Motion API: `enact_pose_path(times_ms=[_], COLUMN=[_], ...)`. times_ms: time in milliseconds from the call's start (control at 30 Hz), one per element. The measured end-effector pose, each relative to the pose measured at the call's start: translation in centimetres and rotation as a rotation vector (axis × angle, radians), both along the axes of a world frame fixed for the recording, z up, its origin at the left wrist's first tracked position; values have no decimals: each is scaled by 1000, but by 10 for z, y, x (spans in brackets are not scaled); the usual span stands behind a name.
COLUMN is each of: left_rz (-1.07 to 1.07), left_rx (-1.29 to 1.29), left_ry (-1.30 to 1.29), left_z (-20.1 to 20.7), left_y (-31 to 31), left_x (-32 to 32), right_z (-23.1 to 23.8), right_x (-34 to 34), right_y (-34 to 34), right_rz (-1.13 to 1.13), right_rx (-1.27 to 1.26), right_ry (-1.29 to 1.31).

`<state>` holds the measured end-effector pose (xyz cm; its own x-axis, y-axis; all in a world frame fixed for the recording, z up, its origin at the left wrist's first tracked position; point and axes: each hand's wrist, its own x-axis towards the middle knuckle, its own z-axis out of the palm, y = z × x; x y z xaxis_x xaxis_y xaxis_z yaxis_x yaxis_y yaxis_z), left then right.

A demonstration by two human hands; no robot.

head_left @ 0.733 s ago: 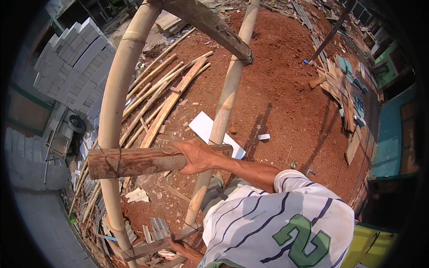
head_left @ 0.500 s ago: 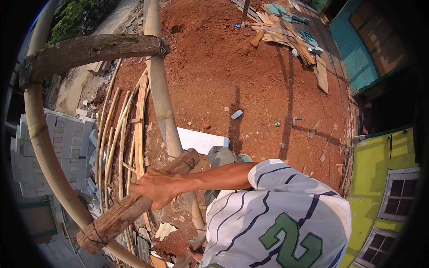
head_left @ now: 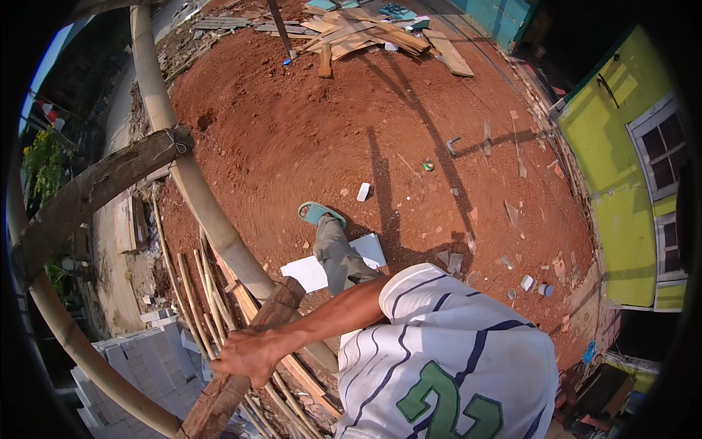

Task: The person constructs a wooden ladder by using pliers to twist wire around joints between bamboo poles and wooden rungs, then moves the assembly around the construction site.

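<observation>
My right hand point(head_left: 247, 357) is closed around a rough wooden rung point(head_left: 281, 296) of a ladder. A bamboo pole point(head_left: 219, 230) forms one side of this ladder, and a second bamboo pole point(head_left: 95, 366) curves along the left. Another wooden rung point(head_left: 102, 175), tied on with wire, crosses between them farther up the picture. Over red soil, my leg in grey trousers point(head_left: 336, 252) reaches out with a green sandal point(head_left: 322, 213) on the foot. Whether the sole touches the ground I cannot tell. My left hand is out of view.
A white sheet point(head_left: 307, 273) lies below my leg, with a small pale block point(head_left: 363, 192) beyond. Bamboo and timber lengths point(head_left: 186, 289) lie left, beside stacked grey blocks point(head_left: 146, 366). Loose planks point(head_left: 351, 36) cover the far ground. A yellow-green wall point(head_left: 610, 212) borders the right.
The view has swung, bringing my leg and sandal clearly out over the soil. My right hand keeps its grip on the rung. A hand low beside my shirt has left the picture.
</observation>
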<state>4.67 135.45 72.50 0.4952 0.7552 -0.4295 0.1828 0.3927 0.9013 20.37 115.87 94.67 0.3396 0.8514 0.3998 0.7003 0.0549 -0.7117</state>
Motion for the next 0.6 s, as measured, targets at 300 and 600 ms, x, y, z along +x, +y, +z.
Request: enact_pose_path(times_ms=[300, 600], left_rz=[-174, -264], left_rx=[-20, -24], left_ry=[140, 261], left_z=[-14, -11], left_y=[44, 104], left_x=[156, 291], right_z=[-24, -68], right_x=[152, 298], right_y=[39, 71], right_rz=[3, -248], right_rx=[-133, -120], right_ry=[168, 372])
